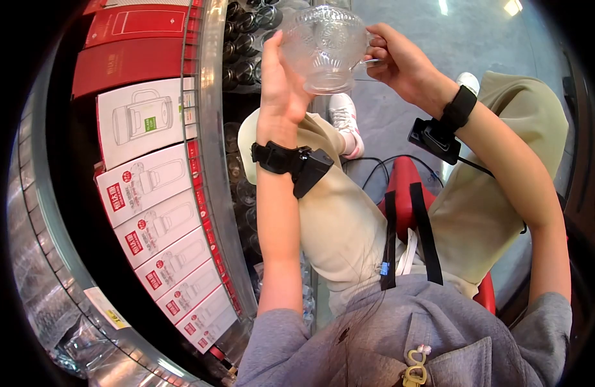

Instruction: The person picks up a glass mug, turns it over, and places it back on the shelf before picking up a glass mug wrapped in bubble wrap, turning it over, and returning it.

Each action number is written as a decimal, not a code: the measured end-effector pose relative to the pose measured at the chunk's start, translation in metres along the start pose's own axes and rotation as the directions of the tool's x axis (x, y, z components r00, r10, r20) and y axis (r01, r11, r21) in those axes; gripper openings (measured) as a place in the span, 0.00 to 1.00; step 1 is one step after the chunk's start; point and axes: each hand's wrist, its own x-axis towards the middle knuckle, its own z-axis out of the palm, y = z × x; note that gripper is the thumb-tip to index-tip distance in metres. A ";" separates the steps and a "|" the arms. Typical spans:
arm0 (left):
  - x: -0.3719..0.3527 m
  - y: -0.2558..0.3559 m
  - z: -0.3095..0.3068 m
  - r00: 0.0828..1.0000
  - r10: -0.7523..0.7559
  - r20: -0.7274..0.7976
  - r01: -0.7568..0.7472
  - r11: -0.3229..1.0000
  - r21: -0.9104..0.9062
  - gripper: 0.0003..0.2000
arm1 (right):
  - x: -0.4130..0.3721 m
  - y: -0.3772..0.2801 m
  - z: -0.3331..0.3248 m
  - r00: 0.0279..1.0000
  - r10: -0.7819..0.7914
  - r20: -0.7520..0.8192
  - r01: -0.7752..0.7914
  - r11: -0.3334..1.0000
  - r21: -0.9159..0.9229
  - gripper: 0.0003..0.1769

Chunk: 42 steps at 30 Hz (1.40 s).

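A clear, embossed glass jug (326,48) with a rounded body and a handle is held up near the top of the head view. My left hand (284,80) supports its left side, with the palm against the glass and the thumb pointing up. At the right, my right hand (397,61) has its fingers curled round the handle. Both wrists wear black straps with small devices. What the jug contains, if anything, cannot be made out.
A wire-edged shelf (210,129) along the left holds white boxes (146,119) and red boxes (133,61). Dark glassware (246,42) stands beside it. My legs, a red seat (407,187) and cables (375,169) are below. Grey floor (504,48) lies beyond.
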 end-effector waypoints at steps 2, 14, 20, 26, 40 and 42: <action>-0.003 0.003 0.002 1.000 0.024 0.010 -0.023 0.998 -0.066 0.30 | 0.000 -0.002 0.002 0.998 -0.053 0.045 0.057 0.993 -0.108 0.19; -0.027 0.012 -0.002 0.943 -0.126 0.309 0.217 0.935 -0.280 0.33 | 0.028 -0.031 -0.013 0.877 -0.228 0.423 0.422 0.788 -0.449 0.19; -0.057 0.006 0.027 0.924 -0.142 0.354 0.222 0.955 -0.197 0.26 | 0.017 -0.050 -0.002 0.886 -0.285 0.365 0.304 0.953 0.006 0.12; -0.065 -0.014 0.019 0.907 -0.011 0.422 0.362 0.534 -0.764 0.25 | -0.004 -0.051 0.039 0.832 -0.251 0.495 0.287 0.958 0.002 0.17; -0.107 -0.104 -0.206 0.939 0.020 -0.344 -0.293 0.574 -0.765 0.22 | 0.023 -0.045 0.034 0.863 -0.065 0.501 0.229 0.934 -0.274 0.18; -0.106 -0.095 -0.228 0.948 0.065 -0.312 -0.301 0.498 -0.813 0.20 | 0.023 -0.043 0.035 0.867 -0.064 0.494 0.226 0.934 -0.277 0.18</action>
